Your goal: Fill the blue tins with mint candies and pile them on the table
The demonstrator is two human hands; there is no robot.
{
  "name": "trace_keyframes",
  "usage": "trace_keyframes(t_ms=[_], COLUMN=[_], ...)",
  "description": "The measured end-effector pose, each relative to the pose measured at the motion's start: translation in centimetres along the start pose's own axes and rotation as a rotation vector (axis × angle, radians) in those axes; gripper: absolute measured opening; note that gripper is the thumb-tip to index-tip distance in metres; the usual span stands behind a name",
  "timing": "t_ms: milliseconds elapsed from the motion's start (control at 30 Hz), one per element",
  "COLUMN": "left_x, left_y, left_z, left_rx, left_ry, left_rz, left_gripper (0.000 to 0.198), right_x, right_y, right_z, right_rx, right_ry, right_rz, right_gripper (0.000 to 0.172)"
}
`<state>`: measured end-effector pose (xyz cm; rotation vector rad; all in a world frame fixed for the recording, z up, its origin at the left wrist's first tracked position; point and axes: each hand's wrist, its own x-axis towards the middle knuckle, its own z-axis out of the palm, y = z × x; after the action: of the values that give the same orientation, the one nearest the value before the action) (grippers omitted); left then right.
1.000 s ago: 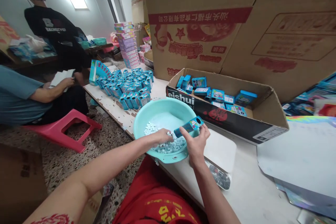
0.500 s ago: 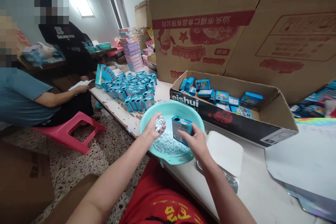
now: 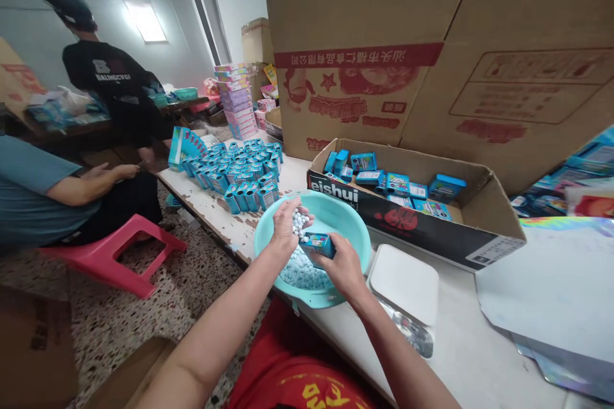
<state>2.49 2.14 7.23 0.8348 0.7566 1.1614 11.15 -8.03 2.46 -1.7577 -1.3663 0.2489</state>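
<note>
A turquoise plastic basin (image 3: 357, 230) at the table edge holds a heap of small pale candies (image 3: 302, 270). Over it my left hand (image 3: 286, 222) is cupped round a pile of the same candies (image 3: 300, 222). My right hand (image 3: 344, 262) grips a small blue candy box (image 3: 317, 244), tilted on its side. The box's left end meets the candies at my left fingers; its opening is hard to make out there. Left of the basin, several similar blue boxes (image 3: 249, 195) stand upright in rows, with dark round openings on top.
Behind the basin, an open cardboard tray (image 3: 407, 227) contains several blue boxes. A white scale (image 3: 405, 284) lies to the right, near shiny sheets (image 3: 551, 287). A seated person (image 3: 43, 198) is beside a red stool (image 3: 119, 252); another person (image 3: 108, 77) stands farther back.
My right hand has brought the box left and tipped it from upright to its side, against the candies in my left hand. The seated person's hands no longer show the white sheet.
</note>
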Motion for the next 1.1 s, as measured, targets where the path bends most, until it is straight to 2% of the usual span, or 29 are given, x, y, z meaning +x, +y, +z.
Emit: trace_keyframes(t_ms=[400,733,967,1033,1100], left_x=[-0.8,-0.5,-1.6,-1.5,-0.6], left_y=[-0.4,-0.6,-0.5,-0.1,0.4], left_z=[-0.2,-0.5,0.2,0.3,-0.1], left_rx=[0.137,0.180,0.198,0.173,0.164], left_ry=[-0.094,-0.107,-0.251,-0.271,-0.224], left_rz=[0.029,0.079,-0.004,0.023,0.121], left_gripper=[0.040,0.035,0.034,0.032,0.030], right_x=[-0.2,-0.4,-0.3,-0.3,-0.3], right_y=[-0.2,-0.3,-0.1,0.2,0.7], right_z=[0.2,-0.2,-0.1,-0.3,-0.7], right_rx=[0.042,0.169,0.191,0.228,0.274], right_ry=[-0.007,-0.034,-0.040,-0.039,-0.006], right_rz=[-0.021,0.067,0.087,0.075,0.060], right_gripper=[0.015,0.016,0.019,0.020,0.022])
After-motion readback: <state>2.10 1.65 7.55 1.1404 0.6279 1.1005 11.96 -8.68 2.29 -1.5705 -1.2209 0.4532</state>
